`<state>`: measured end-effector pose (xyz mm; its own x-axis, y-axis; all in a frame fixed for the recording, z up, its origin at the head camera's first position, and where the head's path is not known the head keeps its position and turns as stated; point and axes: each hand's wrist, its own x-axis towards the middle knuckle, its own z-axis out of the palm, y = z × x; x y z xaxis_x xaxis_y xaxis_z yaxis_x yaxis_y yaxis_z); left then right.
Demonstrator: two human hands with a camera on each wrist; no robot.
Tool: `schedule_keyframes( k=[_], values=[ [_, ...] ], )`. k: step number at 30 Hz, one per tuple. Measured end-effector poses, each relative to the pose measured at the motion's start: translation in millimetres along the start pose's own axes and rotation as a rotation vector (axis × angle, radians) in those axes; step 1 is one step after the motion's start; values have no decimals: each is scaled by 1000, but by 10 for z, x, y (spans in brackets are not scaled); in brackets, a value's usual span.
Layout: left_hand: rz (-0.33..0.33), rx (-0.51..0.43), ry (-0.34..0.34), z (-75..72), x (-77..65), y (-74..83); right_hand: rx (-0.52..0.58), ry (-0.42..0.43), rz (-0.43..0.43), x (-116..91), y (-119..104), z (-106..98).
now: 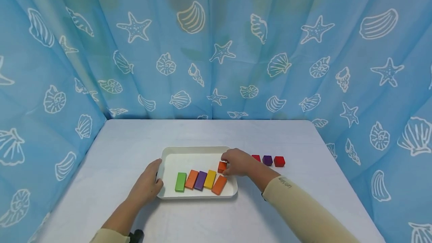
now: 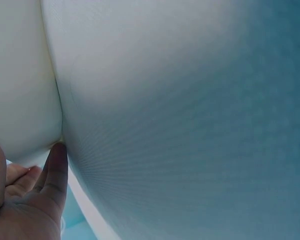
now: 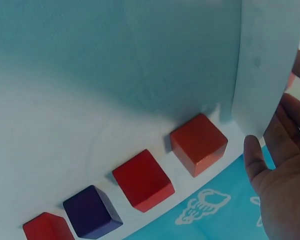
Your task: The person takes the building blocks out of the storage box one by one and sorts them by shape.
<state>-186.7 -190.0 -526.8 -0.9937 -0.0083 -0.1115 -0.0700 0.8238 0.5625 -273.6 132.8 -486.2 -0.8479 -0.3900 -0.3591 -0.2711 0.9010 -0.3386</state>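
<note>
A white rectangular tray (image 1: 194, 197) lies on the table, with long blocks in it: a green block (image 1: 180, 182), an orange block (image 1: 191, 179), a purple block (image 1: 200, 180), a yellow block (image 1: 210, 179) and another orange block (image 1: 219, 185). My left hand (image 1: 146, 182) holds the tray's left side; its fingertips (image 2: 57, 152) meet the tray's edge in the left wrist view. At the tray's right end my right hand (image 1: 239, 161) pinches an orange cube (image 1: 221, 167) inside the rim. In the right wrist view the tray wall hides that cube from sight.
Right of the tray stands a row of cubes: an orange-red cube (image 3: 198, 145), a red cube (image 3: 143, 180), a purple cube (image 3: 92, 212) and another red cube (image 3: 48, 229). My right hand hides part of this row from the head view. A blue shell-print curtain (image 1: 209, 66) surrounds the table.
</note>
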Motion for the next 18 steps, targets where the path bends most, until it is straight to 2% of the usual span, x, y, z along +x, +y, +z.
schedule_keyframes(
  k=[8, 18],
  values=[
    [19, 3, 8, 3, -10, -7, -45, 13, -3, 8, -32, 21],
    [26, -5, 14, 0, -17, 5, 19, 17, 18, 11, -35, 29]
  ],
)
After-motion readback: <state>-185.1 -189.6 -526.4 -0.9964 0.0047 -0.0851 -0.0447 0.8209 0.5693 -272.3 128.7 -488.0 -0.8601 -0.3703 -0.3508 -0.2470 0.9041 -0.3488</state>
